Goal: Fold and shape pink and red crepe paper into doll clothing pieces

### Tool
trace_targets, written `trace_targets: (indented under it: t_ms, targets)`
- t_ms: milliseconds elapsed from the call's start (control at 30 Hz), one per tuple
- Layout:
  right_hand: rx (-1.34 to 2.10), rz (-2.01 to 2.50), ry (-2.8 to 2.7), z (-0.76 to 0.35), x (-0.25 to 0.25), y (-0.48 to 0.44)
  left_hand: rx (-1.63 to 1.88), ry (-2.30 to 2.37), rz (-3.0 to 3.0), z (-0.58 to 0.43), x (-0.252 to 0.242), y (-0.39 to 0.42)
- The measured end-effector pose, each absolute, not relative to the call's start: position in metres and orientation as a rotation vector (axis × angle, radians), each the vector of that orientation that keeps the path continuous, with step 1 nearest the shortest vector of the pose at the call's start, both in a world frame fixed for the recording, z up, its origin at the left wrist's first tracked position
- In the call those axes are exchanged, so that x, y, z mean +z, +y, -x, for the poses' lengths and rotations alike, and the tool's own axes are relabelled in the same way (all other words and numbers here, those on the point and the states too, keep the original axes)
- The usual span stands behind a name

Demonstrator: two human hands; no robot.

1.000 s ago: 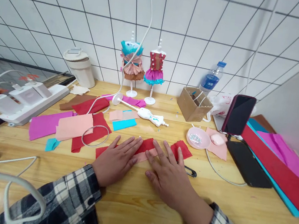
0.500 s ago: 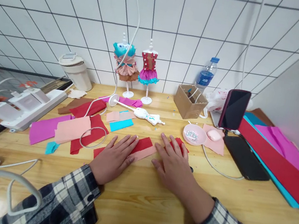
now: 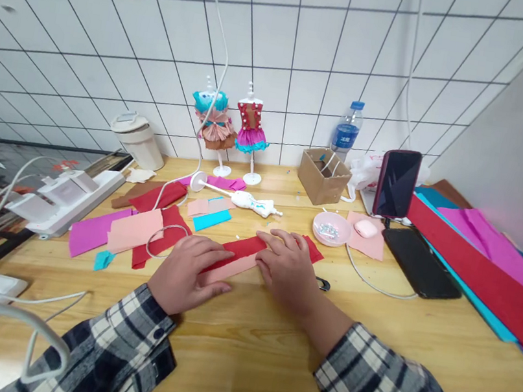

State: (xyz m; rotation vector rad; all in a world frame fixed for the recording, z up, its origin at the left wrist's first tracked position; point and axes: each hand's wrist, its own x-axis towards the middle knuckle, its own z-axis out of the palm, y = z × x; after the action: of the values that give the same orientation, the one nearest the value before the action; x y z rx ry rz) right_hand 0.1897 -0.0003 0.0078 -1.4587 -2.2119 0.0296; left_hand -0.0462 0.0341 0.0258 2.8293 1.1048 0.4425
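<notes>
A red crepe paper strip [image 3: 245, 246] lies crosswise on the table in front of me, with a narrower pink strip [image 3: 232, 269] along its near edge. My left hand [image 3: 191, 274] rests over the left end, fingers stretched across the paper and thumb apart. On the right part, my right hand [image 3: 288, 269] lies with fingers slightly bent, and the thumb side touches the pink strip. The red end shows beyond it. Just past the strips is a white mini dress form [image 3: 255, 204] on its side. Scissors [image 3: 323, 284], mostly hidden, show by my right wrist.
Two dressed mini forms, one ruffled [image 3: 214, 120] and one red and magenta [image 3: 251, 122], stand by the tiled wall. A pink bowl of beads [image 3: 332, 230], a cardboard box [image 3: 324, 178] and phone [image 3: 397, 183] are right. Paper scraps [image 3: 135, 231], cables and a power strip [image 3: 78, 201] lie left.
My right hand has shifted inward along the strips, with its fingers more bent. My left hand has slid a little left, baring more of the red and pink paper. The view has shifted too.
</notes>
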Motion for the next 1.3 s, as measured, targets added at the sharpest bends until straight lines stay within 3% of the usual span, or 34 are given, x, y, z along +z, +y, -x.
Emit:
trace_targets:
  t_ms: [200,367,533,800,1300]
  targets:
    - [0.182,1.401,-2.182,-0.197,0.01,-0.009,0.222,1.095,-2.951,0.037,0.018,0.033]
    - [0.232,1.367,-2.279,-0.197,0.005,-0.005,0.397,1.12,-2.859,0.035,0.02,0.03]
    - [0.252,1.314,-2.101,-0.203,0.011,-0.003,0.578,1.151,-2.325,0.037,0.028,0.029]
    - [1.147,1.365,-1.711,-0.237,0.025,0.0,0.33,1.008,-1.902,0.053,0.033,0.039]
    - [1.193,1.39,-1.543,-0.249,0.014,0.009,0.275,0.987,-1.754,0.061,0.017,0.053]
